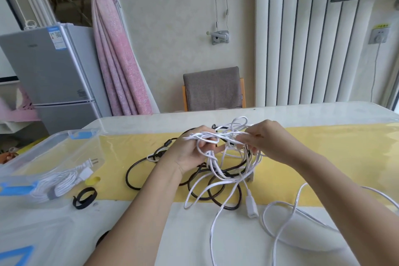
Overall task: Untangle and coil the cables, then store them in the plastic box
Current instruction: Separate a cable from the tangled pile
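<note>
Above worktop (336, 149) centre: left hand (190, 151) grips bunched white cable (203, 135) loops; right hand (267, 138), at 3 o'clock, pinches one strand, probably to tease it free. Plastic box (62, 136) at 9 o'clock.

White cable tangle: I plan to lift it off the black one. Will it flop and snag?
Probably floppy: the white cable droops in loose loops below the left hand and right hand. Likely to snag, since its loops cross the black cable on the table. Its connector block may swing and catch.
</note>
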